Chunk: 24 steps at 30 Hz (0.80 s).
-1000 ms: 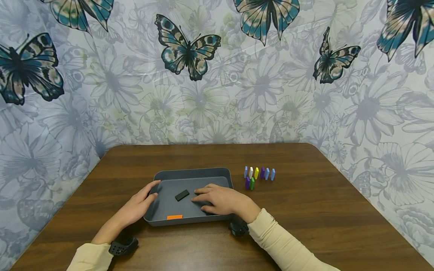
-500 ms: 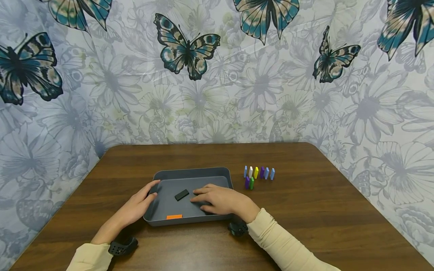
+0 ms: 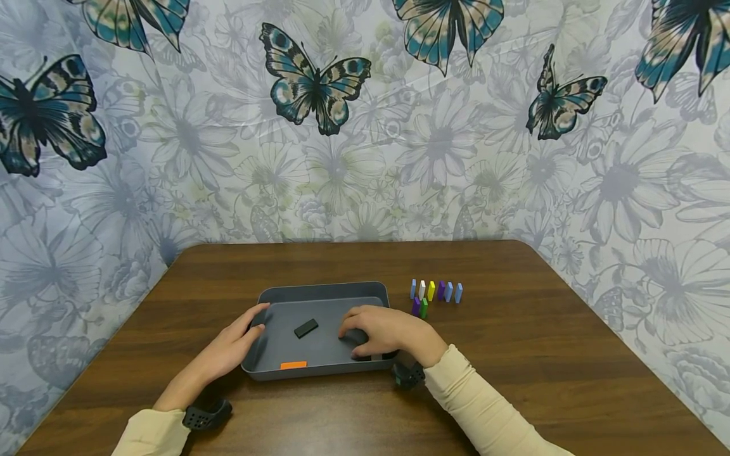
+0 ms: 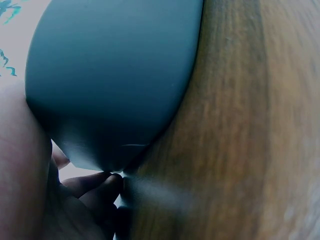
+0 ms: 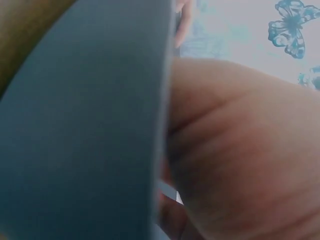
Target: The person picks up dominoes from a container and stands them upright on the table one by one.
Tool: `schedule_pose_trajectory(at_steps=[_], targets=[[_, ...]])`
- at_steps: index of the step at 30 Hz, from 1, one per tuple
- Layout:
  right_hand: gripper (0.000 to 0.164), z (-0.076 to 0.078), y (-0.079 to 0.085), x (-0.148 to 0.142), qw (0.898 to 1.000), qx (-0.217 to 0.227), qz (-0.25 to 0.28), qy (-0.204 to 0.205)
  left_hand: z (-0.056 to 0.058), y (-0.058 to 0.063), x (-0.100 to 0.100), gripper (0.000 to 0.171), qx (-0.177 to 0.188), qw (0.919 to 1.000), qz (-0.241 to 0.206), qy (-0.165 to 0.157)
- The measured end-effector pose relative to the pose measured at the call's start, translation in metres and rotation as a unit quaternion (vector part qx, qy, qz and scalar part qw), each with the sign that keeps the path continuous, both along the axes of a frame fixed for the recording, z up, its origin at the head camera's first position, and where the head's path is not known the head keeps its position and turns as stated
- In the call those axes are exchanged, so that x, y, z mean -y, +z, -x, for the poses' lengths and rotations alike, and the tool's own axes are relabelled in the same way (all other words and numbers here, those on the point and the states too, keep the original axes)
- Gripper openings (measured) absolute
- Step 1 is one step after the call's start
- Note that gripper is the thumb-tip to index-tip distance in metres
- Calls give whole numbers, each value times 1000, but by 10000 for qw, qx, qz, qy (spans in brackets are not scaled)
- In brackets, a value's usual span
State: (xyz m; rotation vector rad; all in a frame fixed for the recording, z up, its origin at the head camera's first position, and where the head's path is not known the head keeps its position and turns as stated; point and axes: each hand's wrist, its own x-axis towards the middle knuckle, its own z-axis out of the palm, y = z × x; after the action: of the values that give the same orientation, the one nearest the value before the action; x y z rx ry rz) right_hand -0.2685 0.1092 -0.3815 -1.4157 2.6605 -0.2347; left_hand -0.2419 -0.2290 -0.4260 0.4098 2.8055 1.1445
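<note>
In the head view, a shallow grey tray (image 3: 336, 310) lies on the table. My left hand (image 3: 230, 342) grips its left wall, thumb inside the rim; the left wrist view shows fingers (image 4: 102, 190) by the tray's outer wall (image 4: 115, 75). A black domino (image 3: 306, 328) lies flat near the tray's middle, and an orange domino (image 3: 293, 365) is by its near wall. Over the tray's right part, my right hand (image 3: 388, 330) has its fingers bent down, a dark piece (image 3: 362, 358) showing below the thumb. I cannot tell whether these fingers hold anything. In the right wrist view the tray wall (image 5: 85, 125) hides the fingertips.
Right of the tray, several small coloured dominoes stand upright: a back row with a yellow domino (image 3: 431, 291) and a white domino (image 3: 422, 290), and a green domino (image 3: 424, 308) in front. The wooden table (image 3: 542, 354) ends at a butterfly-patterned wall (image 3: 365, 158).
My right hand has shifted right within the tray, and its spread fingers have drawn in and bent down. The dark piece below the thumb has come into view. The left hand stays put.
</note>
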Motion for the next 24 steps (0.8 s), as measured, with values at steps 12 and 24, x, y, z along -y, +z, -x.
schedule_pose_trajectory(at_steps=[12,24], targets=[[26,4,7,-10,9978,610,138,-198,1,-2,0,56,-43,10000,13,-17],[21,4,11,-14,9917,1184,159,-472,0,-1,0,55,-95,10000,12,-6]])
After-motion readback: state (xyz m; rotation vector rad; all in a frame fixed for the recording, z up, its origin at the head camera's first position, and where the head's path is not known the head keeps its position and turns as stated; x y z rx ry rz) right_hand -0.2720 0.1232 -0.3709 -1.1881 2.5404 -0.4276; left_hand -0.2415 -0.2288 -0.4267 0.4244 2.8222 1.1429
